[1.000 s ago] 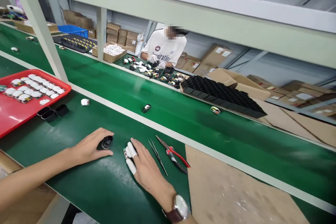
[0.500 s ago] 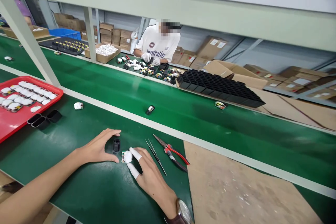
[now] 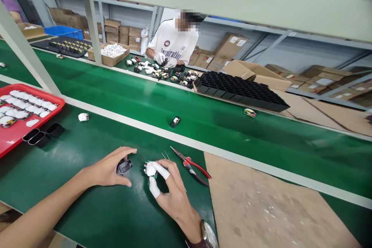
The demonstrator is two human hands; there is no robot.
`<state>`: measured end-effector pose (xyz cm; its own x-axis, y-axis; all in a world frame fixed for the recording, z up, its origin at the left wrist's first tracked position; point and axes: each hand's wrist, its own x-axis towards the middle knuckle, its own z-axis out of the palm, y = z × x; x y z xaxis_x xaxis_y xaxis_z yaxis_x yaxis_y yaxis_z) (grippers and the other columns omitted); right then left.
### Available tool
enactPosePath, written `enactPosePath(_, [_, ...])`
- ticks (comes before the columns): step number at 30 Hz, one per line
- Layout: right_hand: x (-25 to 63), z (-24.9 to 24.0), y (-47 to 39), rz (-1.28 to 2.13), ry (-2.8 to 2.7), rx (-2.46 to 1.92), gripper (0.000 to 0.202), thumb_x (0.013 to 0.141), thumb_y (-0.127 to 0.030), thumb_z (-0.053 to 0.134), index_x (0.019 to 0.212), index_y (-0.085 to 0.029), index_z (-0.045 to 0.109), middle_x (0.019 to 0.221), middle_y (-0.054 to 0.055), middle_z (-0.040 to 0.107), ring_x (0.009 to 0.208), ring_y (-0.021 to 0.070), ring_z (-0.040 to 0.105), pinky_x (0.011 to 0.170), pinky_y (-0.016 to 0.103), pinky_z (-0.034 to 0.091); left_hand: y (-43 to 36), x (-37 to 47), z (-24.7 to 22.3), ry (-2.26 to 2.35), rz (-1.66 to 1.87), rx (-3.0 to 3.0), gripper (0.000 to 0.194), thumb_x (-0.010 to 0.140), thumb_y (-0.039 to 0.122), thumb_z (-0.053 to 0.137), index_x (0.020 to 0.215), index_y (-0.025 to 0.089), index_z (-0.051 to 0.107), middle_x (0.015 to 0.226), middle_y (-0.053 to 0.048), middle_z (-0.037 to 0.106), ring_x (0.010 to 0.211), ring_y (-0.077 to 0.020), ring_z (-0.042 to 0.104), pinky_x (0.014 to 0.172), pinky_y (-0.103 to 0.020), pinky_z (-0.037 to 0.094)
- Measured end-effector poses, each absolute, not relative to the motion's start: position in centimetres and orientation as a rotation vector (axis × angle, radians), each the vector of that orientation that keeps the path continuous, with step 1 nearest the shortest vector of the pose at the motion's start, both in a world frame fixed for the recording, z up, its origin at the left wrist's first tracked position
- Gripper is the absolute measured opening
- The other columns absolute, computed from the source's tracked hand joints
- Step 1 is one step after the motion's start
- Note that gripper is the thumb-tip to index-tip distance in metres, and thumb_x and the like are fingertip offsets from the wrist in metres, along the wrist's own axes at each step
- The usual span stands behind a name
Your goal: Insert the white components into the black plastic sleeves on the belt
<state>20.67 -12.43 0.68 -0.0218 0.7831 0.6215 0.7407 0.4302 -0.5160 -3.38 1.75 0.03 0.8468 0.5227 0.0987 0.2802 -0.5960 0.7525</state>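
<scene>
in the head view, my left hand [image 3: 107, 167] is wide, thumb and forefinger spread well apart in an open curve. the black case [image 3: 124, 167] sits tilted inside that curve, its mouth showing, close to my palm (i can't tell whether my tucked fingers press on it). my right hand [image 3: 154, 181] is narrow, holding the white-topped circuit piece [image 3: 150, 169] between thumb and forefinger, both capped in white finger covers. piece and case are apart, the piece to the right of the case, both over the green work surface [image 3: 116, 219]. i have a watch [image 3: 209, 235] on my right wrist.

just beyond my right hand lie the red-handled pliers [image 3: 190, 165], jaws together, and the tweezers [image 3: 165, 155], mostly hidden by my hand. a brown cardboard sheet [image 3: 261, 201] covers the surface to the right.

over on the left, three empty black cases [image 3: 38, 138] stand by the red tray [image 3: 14, 136], which bears rows of white-topped pieces. one loose white-topped piece [image 3: 83, 117] lies alone near them. past the pale strip [image 3: 130, 124], the green belt [image 3: 139, 97] carries a filled black case [image 3: 175, 121] and a small circuit piece [image 3: 250, 112]. across it, a person in a white shirt [image 3: 174, 42] works with gloved hands beside a block of black cases [image 3: 238, 90].
</scene>
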Motion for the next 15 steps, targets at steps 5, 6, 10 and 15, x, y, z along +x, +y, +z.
enactPosePath(5, [19.8,1.2,-12.9,0.147,-1.73,-1.246,0.06,0.092,-0.002,0.063,0.147,-0.023,0.05,0.121,0.011,0.063,0.115,0.0247,0.061,0.097,0.045,0.057,1.2,-2.7,-0.1,0.552,0.466,2.346,0.051,0.083,0.053,0.086,0.115,0.023,0.06,0.11,-0.005,0.065,0.097,-0.0226,0.068,0.085,-0.035,0.057])
enactPosePath(6, [19.5,1.3,-13.1,0.169,-1.731,-1.228,0.062,0.092,-0.002,0.064,0.149,-0.022,0.048,0.122,0.011,0.063,0.116,0.0248,0.061,0.097,0.045,0.057,0.9,-2.5,-0.2,0.573,0.494,2.394,0.055,0.081,0.058,0.086,0.113,0.022,0.059,0.109,-0.005,0.064,0.094,-0.0223,0.068,0.081,-0.034,0.058])
enactPosePath(10, [18.5,1.3,-13.5,0.213,-1.758,-1.22,0.066,0.093,-0.002,0.065,0.152,-0.022,0.045,0.125,0.012,0.064,0.119,0.0259,0.06,0.099,0.047,0.057,-0.1,-1.6,-0.7,0.605,0.642,2.639,0.052,0.086,0.06,0.078,0.111,0.02,0.055,0.103,-0.006,0.06,0.084,-0.0233,0.068,0.069,-0.035,0.056])
enactPosePath(15, [18.0,1.2,-13.6,0.205,-1.789,-1.224,0.065,0.094,-0.002,0.064,0.153,-0.02,0.043,0.126,0.014,0.064,0.12,0.0261,0.059,0.099,0.047,0.057,-0.8,-0.9,-0.7,0.58,0.808,2.773,0.039,0.092,0.049,0.073,0.109,0.019,0.053,0.097,-0.006,0.06,0.079,-0.0227,0.066,0.067,-0.035,0.056])
